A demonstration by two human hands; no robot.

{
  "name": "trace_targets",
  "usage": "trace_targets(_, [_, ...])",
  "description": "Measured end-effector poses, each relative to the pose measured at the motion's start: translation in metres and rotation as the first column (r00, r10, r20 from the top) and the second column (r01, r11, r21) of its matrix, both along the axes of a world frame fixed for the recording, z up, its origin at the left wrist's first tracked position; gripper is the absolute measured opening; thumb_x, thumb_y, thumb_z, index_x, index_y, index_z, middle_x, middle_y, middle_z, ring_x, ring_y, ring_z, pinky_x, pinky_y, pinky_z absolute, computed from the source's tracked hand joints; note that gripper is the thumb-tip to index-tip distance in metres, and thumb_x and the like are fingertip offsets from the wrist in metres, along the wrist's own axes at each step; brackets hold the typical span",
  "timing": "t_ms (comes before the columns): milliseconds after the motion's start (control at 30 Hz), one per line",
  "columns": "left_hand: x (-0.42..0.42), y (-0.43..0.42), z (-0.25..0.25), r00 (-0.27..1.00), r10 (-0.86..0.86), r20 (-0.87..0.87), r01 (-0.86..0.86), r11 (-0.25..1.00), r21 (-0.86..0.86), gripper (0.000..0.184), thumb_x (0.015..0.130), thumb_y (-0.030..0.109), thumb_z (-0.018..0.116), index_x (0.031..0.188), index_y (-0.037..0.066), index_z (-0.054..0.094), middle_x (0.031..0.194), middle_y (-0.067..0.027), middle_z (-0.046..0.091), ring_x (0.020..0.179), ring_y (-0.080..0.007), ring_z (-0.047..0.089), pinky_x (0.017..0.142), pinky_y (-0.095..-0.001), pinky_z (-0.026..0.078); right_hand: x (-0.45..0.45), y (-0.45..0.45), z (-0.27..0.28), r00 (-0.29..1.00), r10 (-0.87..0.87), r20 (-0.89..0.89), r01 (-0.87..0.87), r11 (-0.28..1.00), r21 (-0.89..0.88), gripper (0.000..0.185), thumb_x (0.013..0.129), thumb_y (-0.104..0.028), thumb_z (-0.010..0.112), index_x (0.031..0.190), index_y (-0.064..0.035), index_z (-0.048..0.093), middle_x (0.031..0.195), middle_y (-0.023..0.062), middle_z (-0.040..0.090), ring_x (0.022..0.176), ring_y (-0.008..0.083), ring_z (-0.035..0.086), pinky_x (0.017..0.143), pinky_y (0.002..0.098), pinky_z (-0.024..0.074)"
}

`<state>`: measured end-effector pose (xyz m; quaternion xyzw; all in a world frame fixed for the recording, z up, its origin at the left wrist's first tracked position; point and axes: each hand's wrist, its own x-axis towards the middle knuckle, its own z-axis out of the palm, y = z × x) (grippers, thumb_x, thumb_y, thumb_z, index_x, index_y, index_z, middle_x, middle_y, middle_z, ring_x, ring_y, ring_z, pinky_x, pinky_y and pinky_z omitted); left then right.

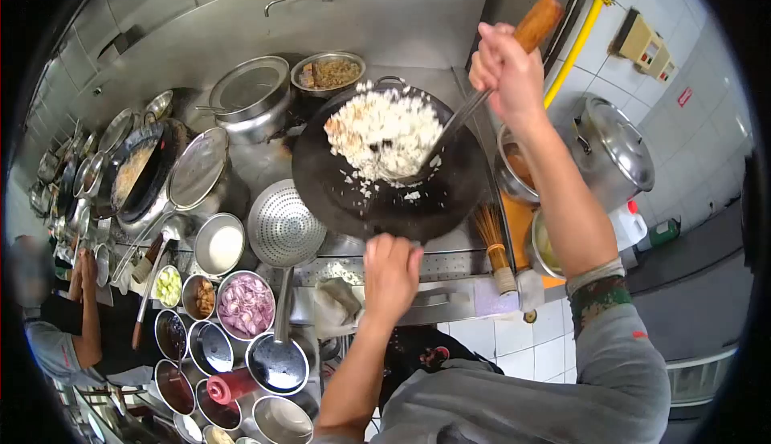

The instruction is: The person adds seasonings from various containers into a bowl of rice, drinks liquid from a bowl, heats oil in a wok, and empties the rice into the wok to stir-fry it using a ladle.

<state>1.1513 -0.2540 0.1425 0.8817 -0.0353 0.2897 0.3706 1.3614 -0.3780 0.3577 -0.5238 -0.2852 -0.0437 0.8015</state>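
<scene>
A large black wok (450, 203) sits on the range, holding a mound of white rice (385, 127) with a brownish patch on its left. My left hand (391, 275) is closed on the wok's near rim; the exact grip is partly hidden. Up to the right, my right hand (510, 71) wraps around the wooden handle of a ladle (462, 115). The ladle slants down into the rice, and its bowl is mostly covered by it. Some grains lie scattered on the near side of the wok, and several appear to be in the air at the top.
A perforated skimmer (287, 223) lies left of the wok, its handle over a metal bowl (277, 362). Sliced shallots (246, 305) and other ingredients fill bowls nearby. A bamboo brush (494, 251) stands at right, beside a lidded pot (614, 151). Another person (64, 340) works far left.
</scene>
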Motion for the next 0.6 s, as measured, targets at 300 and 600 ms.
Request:
trace_targets(300, [0.066,0.004,-0.03,0.995,0.071,-0.073,-0.062,0.991,0.116,0.02,0.083,0.019,0.072,0.096,0.005,0.064,0.097,-0.0115,0.058,0.099,-0.033,0.054,0.081,-0.0448,0.042,0.081,0.0,-0.083,0.989,0.145,0.019,-0.147,0.985,0.086,0.036,0.089,-0.018,0.067,0.066,-0.0136,0.039,0.053,-0.0019,0.038,0.038,0.01,0.034,0.037,0.0279,0.0295])
trace_targets(600, [0.064,0.007,-0.007,0.979,0.043,-0.198,-0.007,0.984,0.18,0.023,0.082,0.02,0.073,0.097,0.004,0.066,0.096,-0.0123,0.061,0.094,-0.034,0.056,0.078,-0.0445,0.043,0.129,0.023,-0.065,0.969,0.187,-0.164,-0.151,0.965,0.214,0.029,0.089,-0.013,0.064,0.07,-0.0111,0.042,0.051,-0.0028,0.034,0.039,0.0095,0.032,0.04,0.0284,0.0302])
